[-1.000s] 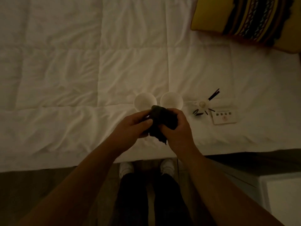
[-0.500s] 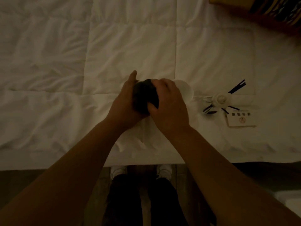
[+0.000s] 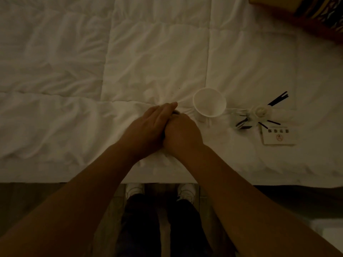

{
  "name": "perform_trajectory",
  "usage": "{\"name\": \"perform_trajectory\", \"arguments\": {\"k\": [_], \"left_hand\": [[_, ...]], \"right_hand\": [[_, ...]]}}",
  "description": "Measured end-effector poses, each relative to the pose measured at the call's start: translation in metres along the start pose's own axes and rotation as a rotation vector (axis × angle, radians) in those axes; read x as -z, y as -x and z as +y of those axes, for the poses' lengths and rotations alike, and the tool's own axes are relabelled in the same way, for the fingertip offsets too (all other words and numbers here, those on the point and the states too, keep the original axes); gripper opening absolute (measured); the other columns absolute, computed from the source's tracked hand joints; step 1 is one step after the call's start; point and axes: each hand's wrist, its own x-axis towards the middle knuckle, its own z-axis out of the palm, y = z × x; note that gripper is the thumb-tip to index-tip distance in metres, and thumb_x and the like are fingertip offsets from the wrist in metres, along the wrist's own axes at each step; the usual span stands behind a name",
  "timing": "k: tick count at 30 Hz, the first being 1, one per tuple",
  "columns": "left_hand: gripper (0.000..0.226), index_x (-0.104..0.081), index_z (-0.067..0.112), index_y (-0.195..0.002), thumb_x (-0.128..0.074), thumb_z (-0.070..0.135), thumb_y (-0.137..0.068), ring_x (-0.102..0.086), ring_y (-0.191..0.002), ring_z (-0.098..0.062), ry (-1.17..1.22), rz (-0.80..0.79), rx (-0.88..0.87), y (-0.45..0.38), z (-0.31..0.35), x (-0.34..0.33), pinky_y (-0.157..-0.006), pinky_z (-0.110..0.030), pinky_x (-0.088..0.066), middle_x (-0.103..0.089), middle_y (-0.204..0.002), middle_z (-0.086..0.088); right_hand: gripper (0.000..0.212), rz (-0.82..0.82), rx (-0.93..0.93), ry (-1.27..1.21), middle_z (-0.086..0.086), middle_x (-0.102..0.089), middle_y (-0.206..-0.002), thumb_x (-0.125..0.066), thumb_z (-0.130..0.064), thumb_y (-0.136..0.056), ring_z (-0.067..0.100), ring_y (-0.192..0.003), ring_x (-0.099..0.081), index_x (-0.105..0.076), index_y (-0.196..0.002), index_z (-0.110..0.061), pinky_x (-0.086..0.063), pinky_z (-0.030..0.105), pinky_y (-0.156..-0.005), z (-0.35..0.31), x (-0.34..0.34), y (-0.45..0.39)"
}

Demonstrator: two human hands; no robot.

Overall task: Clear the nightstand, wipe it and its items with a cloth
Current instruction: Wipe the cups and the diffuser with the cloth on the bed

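Over the near edge of the white duvet (image 3: 152, 58), both hands meet, pressed side by side. left hand (image 3: 148, 128): fingers look fairly straight, pointing away from the camera, laid against the right one. right hand (image 3: 182, 134): back of hand up, fingers curled downward and out of sight. A sliver of something dark shows in the seam between them, the dark cloth (image 3: 175, 113), almost fully hidden. Right hand seems wrapped on it; left hand's grip can't be confirmed from this angle, only that it is pressed against cloth and right hand. Both bare forearms run in from the bottom corners. Just right of the hands, not touching: white paper cup (image 3: 209, 104), upright on the duvet, open mouth tilted slightly toward the camera. Further right, a small white diffuser bottle (image 3: 260, 111) lying on the bedding with dark reed sticks (image 3: 277, 99) fanned out of it and a few loose ones around. Next to that, nearer the bed edge, a small white card (image 3: 278, 135) with printed marks, flat; text too small to read. Top right corner: patterned yellow cushion (image 3: 315, 12), partly cut off. Below the bed edge: dark trousers (image 3: 163, 225) and white shoes (image 3: 134, 189) on the floor. Lighting dim throughout.
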Motion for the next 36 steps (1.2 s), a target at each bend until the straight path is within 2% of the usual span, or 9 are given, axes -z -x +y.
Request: {"name": "perform_trajectory", "arguments": {"k": [4, 10, 16, 18, 22, 26, 30, 33, 36], "left_hand": [[0.100, -0.023, 0.003, -0.148, -0.084, 0.023, -0.072, -0.047, -0.129, -0.031, 0.106, -0.023, 0.097, 0.005, -0.011, -0.003, -0.101, -0.045, -0.045, -0.047, -0.141, -0.017], [0.114, -0.021, 0.014, -0.149, -0.089, 0.035, -0.060, -0.039, -0.129, -0.014, 0.320, 0.105, 0.358, 0.011, -0.016, 0.005, -0.101, -0.006, -0.024, -0.042, -0.144, -0.011], [0.106, -0.022, 0.016, -0.146, -0.087, 0.029, -0.063, -0.041, -0.123, -0.022, 0.139, 0.091, 0.077, 0.003, 0.018, 0.011, -0.097, -0.031, -0.036, -0.046, -0.138, -0.010], [0.101, -0.026, 0.014, -0.145, -0.082, 0.033, -0.064, -0.042, -0.121, -0.022, 0.027, 0.074, 0.019, 0.003, 0.017, 0.019, -0.083, -0.033, -0.043, -0.048, -0.137, -0.012], [0.104, -0.027, 0.025, -0.144, -0.082, 0.042, -0.057, -0.043, -0.119, -0.005, 0.191, 0.101, 0.231, 0.008, 0.003, 0.032, -0.090, -0.029, -0.043, -0.047, -0.136, 0.000], [0.105, -0.028, 0.035, -0.143, -0.086, 0.046, -0.057, -0.048, -0.118, -0.010, 0.505, 0.193, 0.525, 0.011, -0.005, 0.042, -0.091, -0.027, -0.047, -0.041, -0.133, 0.006], [0.096, -0.032, 0.042, -0.141, -0.079, 0.053, -0.058, -0.041, -0.106, 0.023, 0.604, 0.140, 0.546, 0.003, 0.009, 0.048, -0.075, 0.002, -0.039, -0.037, -0.125, 0.028], [0.086, -0.041, 0.039, -0.135, -0.082, 0.043, -0.059, -0.049, -0.109, 0.015, 0.715, 0.120, 0.532, -0.004, 0.017, 0.055, -0.075, 0.001, -0.041, -0.044, -0.132, 0.013], [0.084, -0.037, 0.046, -0.127, -0.081, 0.048, -0.056, -0.051, -0.108, 0.009, 0.688, 0.062, 0.428, -0.002, 0.023, 0.064, -0.077, -0.004, -0.044, -0.047, -0.129, 0.010]], "right_hand": [[0.032, 0.008, -0.007, -0.241, 0.007, -0.068, -0.103, -0.055, -0.013, -0.087, 0.023, -0.088, -0.062, -0.062, -0.118, -0.015, -0.044, 0.026, -0.067, 0.011, 0.011, 0.008], [0.032, 0.148, -0.134, -0.834, -0.011, -0.068, -0.106, -0.058, -0.014, -0.091, 0.002, -0.097, -0.062, -0.064, -0.120, -0.025, -0.053, 0.024, -0.087, 0.024, 0.020, 0.032], [0.013, 0.509, 0.084, -0.091, 0.002, -0.067, -0.064, -0.074, -0.001, -0.069, 0.012, -0.052, -0.060, -0.068, -0.075, -0.011, -0.037, 0.013, -0.053, -0.002, 0.018, 0.029], [0.018, 0.395, 0.048, -0.135, -0.008, -0.058, -0.057, -0.070, -0.008, -0.073, 0.005, -0.047, -0.052, -0.061, -0.068, -0.023, -0.029, 0.006, -0.050, -0.005, 0.025, 0.026], [0.012, 0.121, -0.049, -0.739, -0.018, -0.065, -0.075, -0.071, -0.025, -0.079, 0.001, -0.071, -0.065, -0.071, -0.090, -0.029, -0.052, 0.013, -0.061, 0.015, 0.047, 0.022], [0.021, 0.443, -0.093, -1.285, -0.004, -0.072, -0.095, -0.068, -0.014, -0.086, 0.012, -0.089, -0.070, -0.068, -0.104, -0.024, -0.059, 0.030, -0.071, 0.020, 0.052, 0.031], [0.037, 0.480, -0.014, -1.011, -0.009, -0.055, -0.124, -0.062, -0.028, -0.088, 0.003, -0.112, -0.056, -0.056, -0.124, -0.032, -0.052, 0.027, -0.091, 0.019, 0.047, 0.033], [0.043, 0.412, 0.124, -0.815, -0.006, -0.037, -0.134, -0.057, -0.042, -0.086, 0.000, -0.122, -0.043, -0.048, -0.128, -0.037, -0.042, 0.015, -0.097, 0.012, 0.039, 0.030], [0.026, 0.381, 0.065, -0.954, -0.006, -0.049, -0.127, -0.054, -0.042, -0.087, 0.003, -0.116, -0.051, -0.058, -0.113, -0.039, -0.044, 0.020, -0.096, 0.012, 0.050, 0.016]]}}
